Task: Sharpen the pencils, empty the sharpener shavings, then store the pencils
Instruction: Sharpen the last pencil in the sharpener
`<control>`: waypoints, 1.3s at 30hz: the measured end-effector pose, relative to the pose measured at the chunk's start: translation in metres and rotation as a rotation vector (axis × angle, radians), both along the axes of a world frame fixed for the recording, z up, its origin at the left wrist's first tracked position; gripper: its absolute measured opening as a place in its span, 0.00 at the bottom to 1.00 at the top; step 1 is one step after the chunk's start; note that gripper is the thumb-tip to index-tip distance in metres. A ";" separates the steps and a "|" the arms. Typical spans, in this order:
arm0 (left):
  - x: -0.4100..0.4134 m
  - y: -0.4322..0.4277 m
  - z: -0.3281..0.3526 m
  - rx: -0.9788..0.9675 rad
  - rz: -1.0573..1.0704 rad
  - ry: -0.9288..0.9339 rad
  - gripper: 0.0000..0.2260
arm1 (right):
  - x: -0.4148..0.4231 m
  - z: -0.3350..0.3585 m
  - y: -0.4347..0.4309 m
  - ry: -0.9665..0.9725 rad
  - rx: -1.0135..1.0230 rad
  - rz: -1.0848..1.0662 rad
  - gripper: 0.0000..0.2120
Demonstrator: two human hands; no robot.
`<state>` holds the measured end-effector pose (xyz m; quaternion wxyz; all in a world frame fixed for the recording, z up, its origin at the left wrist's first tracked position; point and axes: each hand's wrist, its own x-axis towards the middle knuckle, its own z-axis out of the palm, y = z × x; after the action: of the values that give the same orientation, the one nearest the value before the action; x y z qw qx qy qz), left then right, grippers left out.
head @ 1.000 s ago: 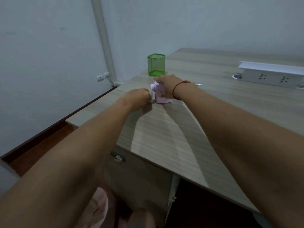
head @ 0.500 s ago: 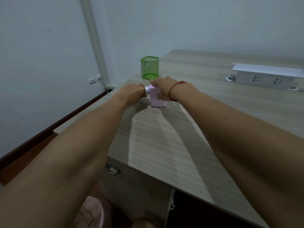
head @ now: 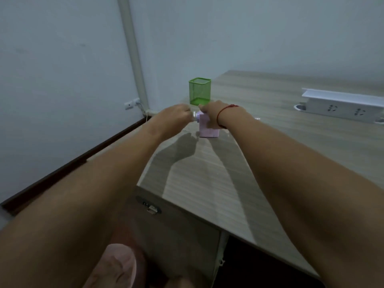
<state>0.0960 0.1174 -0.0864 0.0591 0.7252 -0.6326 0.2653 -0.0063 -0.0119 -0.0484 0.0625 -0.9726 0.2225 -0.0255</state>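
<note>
Sharpener (head: 208,126) stands on the table (head: 207,183), cup (head: 200,91) just behind it, right hand (head: 216,112) gripping its top, left hand (head: 176,115) curled on the silver knob (head: 195,117) at its left end; its axis runs left-right, so the left hand looks set to work it.

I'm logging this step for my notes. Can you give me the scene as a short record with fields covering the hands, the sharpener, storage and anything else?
Tool: pink sharpener, upright on the desk
Right: right hand holds the sharpener's top
Left: left hand, fingers curled at the sharpener's white front end; what it grips is hidden
Storage: green mesh holder, upright behind the sharpener
Pencils: none plainly visible
Other: power strip on the desk, far right
</note>
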 end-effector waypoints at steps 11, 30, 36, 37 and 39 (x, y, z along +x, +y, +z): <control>0.031 -0.045 -0.031 0.255 0.285 0.330 0.14 | -0.001 -0.012 -0.008 0.003 -0.119 0.089 0.27; 0.000 -0.014 -0.018 0.180 0.367 0.471 0.10 | -0.043 -0.018 -0.012 -0.173 0.034 -0.071 0.14; -0.041 -0.013 0.017 -0.275 0.298 0.625 0.11 | -0.063 -0.012 0.013 -0.184 -0.016 -0.070 0.14; -0.054 -0.016 0.018 -0.258 0.271 0.653 0.13 | -0.067 -0.015 0.016 -0.198 -0.030 -0.070 0.14; -0.075 -0.022 0.007 -0.222 0.242 0.712 0.16 | -0.075 -0.022 0.020 -0.188 -0.028 -0.071 0.15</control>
<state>0.0213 0.0954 -0.0796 0.3211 0.8305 -0.4499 0.0688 -0.0809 0.0080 -0.0705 0.0686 -0.9582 0.2495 -0.1219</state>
